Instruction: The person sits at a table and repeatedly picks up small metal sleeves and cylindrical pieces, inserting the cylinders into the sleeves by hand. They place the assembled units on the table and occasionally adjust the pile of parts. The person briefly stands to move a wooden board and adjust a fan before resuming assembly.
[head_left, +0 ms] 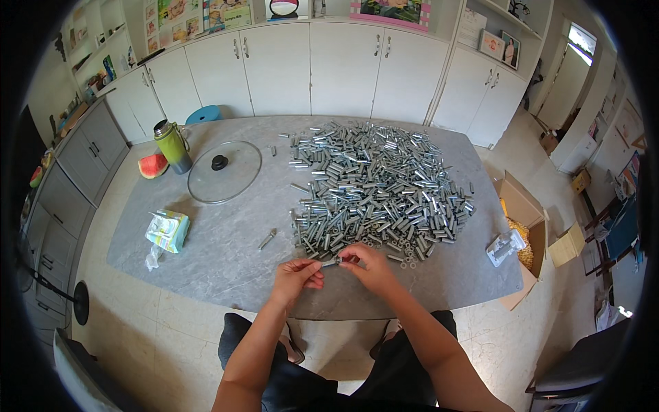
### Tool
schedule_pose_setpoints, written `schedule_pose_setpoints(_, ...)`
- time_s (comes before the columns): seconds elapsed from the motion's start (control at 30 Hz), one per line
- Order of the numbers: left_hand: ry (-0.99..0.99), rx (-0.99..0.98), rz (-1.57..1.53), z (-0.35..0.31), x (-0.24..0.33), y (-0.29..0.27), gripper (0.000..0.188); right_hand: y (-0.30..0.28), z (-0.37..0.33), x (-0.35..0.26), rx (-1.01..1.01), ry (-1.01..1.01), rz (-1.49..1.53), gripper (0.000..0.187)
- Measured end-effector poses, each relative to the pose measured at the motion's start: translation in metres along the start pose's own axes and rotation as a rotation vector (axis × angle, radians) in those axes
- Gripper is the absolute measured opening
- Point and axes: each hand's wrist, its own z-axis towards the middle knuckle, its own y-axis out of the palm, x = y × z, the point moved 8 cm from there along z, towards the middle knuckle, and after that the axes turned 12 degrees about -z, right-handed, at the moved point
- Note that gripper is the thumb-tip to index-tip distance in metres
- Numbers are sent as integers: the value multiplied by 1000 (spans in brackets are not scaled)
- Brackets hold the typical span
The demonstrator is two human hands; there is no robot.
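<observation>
Left hand and right hand pinch one metal rod.
Pack and poster bear print; any on the rod seems too small to tell.

metal piece: ends partly hidden | forearms: cut off | pile: underlayers hidden

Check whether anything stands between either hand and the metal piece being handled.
Nothing visible does: the left hand and right hand both hold the metal piece directly; the pile of metal parts lies beyond them.
</observation>
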Motion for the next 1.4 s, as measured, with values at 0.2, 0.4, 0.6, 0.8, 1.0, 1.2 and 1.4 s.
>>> schedule_pose_setpoints(0.2,-16,14,16,-4,4,0,17,-4,1,-22,48,-144,-145,14)
schedule_pose_setpoints(0.4,13,-55,17,-5,3,10,19,8,-6,17,-116,275,-4,20)
schedule_pose_setpoints(0.6,59,23,-50,0,3,0,18,3,-2,1,-23,186,135,28)
schedule_pose_setpoints(0.8,77,64,-83,1,4,-4,19,3,-3,2,-31,233,147,33)
schedule_pose_setpoints(1.0,91,71,-86,2,4,-5,20,6,-6,16,-37,241,145,33)
schedule_pose_setpoints(1.2,114,81,-98,1,7,-7,20,8,-4,9,-63,210,219,31)
schedule_pose_setpoints(1.4,118,94,-99,1,8,-6,20,16,-6,20,-116,246,229,30)
